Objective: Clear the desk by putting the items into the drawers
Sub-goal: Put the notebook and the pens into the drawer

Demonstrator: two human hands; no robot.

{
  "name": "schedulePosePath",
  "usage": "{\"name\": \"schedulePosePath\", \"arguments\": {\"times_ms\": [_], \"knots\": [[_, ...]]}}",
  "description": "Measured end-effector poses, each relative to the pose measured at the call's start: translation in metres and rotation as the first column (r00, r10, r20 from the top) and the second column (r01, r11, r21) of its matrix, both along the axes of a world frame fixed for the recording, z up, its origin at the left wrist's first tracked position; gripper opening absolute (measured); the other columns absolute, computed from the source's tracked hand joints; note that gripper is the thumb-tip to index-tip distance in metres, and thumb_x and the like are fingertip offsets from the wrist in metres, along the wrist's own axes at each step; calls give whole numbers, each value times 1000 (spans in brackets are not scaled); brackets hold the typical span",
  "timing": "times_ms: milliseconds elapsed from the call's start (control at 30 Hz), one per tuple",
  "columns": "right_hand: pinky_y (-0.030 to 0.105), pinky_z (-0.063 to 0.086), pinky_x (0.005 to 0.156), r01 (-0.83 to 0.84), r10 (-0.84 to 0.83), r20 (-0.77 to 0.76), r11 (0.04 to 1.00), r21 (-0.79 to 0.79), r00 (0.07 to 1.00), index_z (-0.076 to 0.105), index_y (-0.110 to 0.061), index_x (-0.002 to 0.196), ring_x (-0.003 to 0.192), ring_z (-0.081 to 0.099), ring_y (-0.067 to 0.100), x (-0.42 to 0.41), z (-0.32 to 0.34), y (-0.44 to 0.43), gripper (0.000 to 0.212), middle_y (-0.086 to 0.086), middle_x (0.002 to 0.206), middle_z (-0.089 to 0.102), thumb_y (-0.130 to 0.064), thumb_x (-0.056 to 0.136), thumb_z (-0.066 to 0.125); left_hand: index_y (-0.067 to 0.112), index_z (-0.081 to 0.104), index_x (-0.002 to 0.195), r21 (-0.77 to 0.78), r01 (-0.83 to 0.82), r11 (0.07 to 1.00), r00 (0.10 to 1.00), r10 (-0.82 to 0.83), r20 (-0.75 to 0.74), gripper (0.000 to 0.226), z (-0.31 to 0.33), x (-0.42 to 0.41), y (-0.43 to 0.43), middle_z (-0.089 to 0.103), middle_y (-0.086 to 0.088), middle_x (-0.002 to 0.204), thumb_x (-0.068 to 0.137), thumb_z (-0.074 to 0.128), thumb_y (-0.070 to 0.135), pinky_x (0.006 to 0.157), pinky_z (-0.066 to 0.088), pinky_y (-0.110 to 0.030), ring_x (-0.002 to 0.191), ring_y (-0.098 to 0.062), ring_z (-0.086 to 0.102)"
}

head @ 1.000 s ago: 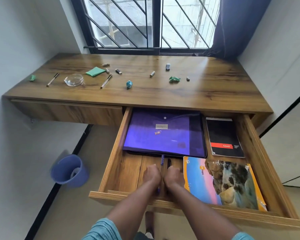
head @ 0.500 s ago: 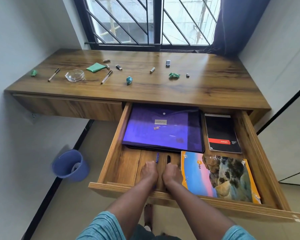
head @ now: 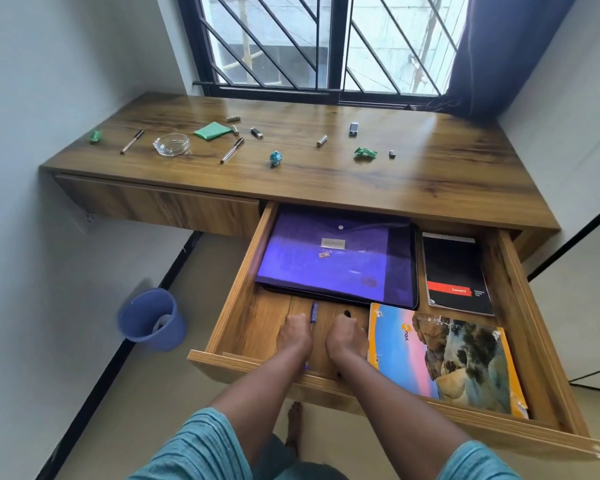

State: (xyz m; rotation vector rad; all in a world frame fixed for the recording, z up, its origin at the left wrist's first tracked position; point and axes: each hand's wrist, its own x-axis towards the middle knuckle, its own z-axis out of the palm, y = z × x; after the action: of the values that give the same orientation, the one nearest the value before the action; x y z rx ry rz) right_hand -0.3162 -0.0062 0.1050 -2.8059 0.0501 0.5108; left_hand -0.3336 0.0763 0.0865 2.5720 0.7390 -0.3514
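Wood-grain worktop spans the upper half of the frame. Below it, right of centre, we note the right drawer standing open. Both hands are inside it at lower centre.

Left hand: fingers curled, knuckles down, holding a blue pen whose cap sticks out past the knuckles.

Right hand: also fisted, just beside the left, closed round a black pen; only its tip shows.

Drawer contents: above the hands, a purple folder; to its right, a black notepad; at lower right, a colourful notebook just beside the right hand.

On the worktop, upper left to centre: glass ashtray, green pad, two pens, crumpled paper scraps, a battery.

Left drawer is closed. A blue bin stands on the floor at left.
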Motion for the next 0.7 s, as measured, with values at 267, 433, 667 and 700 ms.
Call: {"name": "schedulePosePath", "arguments": {"times_ms": [267, 433, 667, 700], "knots": [[30, 50, 77, -76, 76, 46, 997, -13, 996, 65, -7, 108, 105, 63, 28, 27, 27, 38, 29, 11, 111, 67, -1, 93, 41, 2, 62, 107, -49, -41, 998, 999, 43, 25, 21, 15, 17, 32, 63, -18, 115, 93, 48, 10, 86, 49, -37, 108, -35, 60], [32, 49, 81, -82, 79, 75, 996, 41, 994, 63, -7, 107, 108, 61, 32, 49, 51, 87, 23, 13, 114, 63, -8, 93, 44, 4, 67, 104, -77, -21, 997, 986, 34, 161, 26, 42, 49, 78, 66, -20, 109, 89, 51, 18, 84, 51, -37, 105, -35, 63], [35, 49, 83, -60, 41, 147, 990, 129, 988, 63, -6, 108, 110, 59, 34, 78, 77, 201, 29, 15, 116, 63, -6, 91, 41, 10, 70, 101, -88, -60, 994, 951, 84, 298, 28, 73, 72, 193, 69, -19, 103, 88, 47, 18, 80, 52, -38, 100, -36, 65], [34, 49, 83, -54, 32, 150, 989, 139, 988, 64, -6, 107, 110, 60, 33, 79, 80, 222, 29, 15, 115, 64, -5, 90, 41, 10, 71, 101, -91, -61, 994, 949, 86, 302, 28, 76, 74, 215, 69, -19, 103, 89, 47, 18, 80, 52, -37, 100, -36, 65]]}}
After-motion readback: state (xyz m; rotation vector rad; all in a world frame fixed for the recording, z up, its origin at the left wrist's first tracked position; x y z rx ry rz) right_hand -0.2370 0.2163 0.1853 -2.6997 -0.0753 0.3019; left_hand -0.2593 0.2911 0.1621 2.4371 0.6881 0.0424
